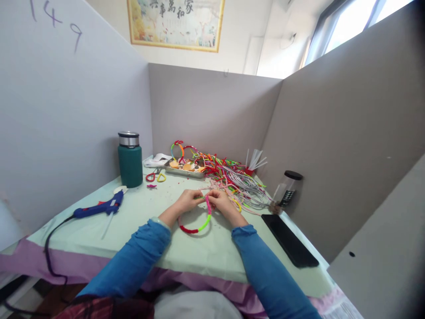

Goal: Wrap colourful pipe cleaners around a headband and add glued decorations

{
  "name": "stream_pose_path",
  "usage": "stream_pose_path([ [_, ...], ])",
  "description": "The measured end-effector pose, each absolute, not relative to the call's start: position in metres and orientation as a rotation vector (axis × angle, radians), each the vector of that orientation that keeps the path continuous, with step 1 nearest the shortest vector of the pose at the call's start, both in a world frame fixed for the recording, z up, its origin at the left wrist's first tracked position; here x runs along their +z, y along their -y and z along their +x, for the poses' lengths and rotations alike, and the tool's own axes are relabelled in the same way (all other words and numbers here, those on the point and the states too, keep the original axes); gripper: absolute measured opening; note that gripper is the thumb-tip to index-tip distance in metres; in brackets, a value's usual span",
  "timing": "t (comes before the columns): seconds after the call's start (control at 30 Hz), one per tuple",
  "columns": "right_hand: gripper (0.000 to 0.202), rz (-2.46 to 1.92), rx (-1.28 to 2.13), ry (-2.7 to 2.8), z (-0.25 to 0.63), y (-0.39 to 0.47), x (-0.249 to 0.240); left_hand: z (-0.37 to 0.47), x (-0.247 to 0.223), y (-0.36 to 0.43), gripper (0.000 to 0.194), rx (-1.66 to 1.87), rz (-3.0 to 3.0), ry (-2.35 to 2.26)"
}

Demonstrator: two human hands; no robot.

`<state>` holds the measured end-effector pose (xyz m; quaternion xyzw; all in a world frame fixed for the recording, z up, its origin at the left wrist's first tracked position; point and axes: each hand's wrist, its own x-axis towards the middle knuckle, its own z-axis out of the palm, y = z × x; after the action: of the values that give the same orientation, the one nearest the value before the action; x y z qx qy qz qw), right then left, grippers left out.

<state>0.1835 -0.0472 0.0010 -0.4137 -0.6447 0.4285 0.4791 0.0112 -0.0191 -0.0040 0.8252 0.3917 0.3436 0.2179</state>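
A hoop wrapped in fuzzy pipe cleaner [190,231], with red, lime green and pink sections, is held up a little over the table's middle. My left hand [188,201] pinches the hoop's upper part, where a bit of green shows at the fingertips. Close beside it, my right hand [220,203] is closed on the pink section at the top right. The fingertips of both hands nearly meet. Part of the hoop's left side is hidden behind my left hand and wrist.
Left are a blue glue gun [99,209], a green bottle [130,166] and scissors [156,177]. Behind my hands lie a metal tray [186,172] and a heap of pipe cleaners [229,170]. A black phone [289,240] and clear jar [288,190] are right. Grey partitions [215,106] surround the table.
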Motion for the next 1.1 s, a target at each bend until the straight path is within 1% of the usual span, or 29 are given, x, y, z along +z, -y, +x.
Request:
stream_pose_path([
  [0.3, 0.007, -1.037, 1.021, 1.591, 0.182, 0.046, 0.000, 0.012, -0.006, 0.019, 0.029, 0.959, 2.246, -1.171],
  [0.43, 0.010, -1.038, 1.029, 1.519, 0.183, 0.045, -0.001, 0.014, -0.005, 0.017, 0.028, 0.975, 2.094, -1.045],
  [0.53, 0.013, -1.039, 1.048, 1.456, 0.183, 0.042, -0.003, 0.015, -0.005, 0.015, 0.022, 1.027, 1.943, -0.951],
  [0.7, 0.020, -1.037, 1.108, 1.476, 0.181, 0.039, -0.008, 0.014, -0.002, 0.015, 0.018, 1.050, 1.873, -0.924],
  [0.8, 0.018, -1.010, 1.115, 1.502, 0.180, 0.039, -0.009, 0.014, 0.000, 0.016, 0.019, 1.053, 1.853, -0.924],
  [0.93, 0.011, -1.012, 1.055, 1.545, 0.180, 0.039, -0.010, 0.015, 0.001, 0.017, 0.021, 1.038, 1.821, -0.917],
  [1.1, 0.009, -1.028, 0.784, 1.699, 0.182, 0.035, -0.013, 0.015, 0.003, 0.021, 0.023, 0.993, 1.725, -0.906],
])
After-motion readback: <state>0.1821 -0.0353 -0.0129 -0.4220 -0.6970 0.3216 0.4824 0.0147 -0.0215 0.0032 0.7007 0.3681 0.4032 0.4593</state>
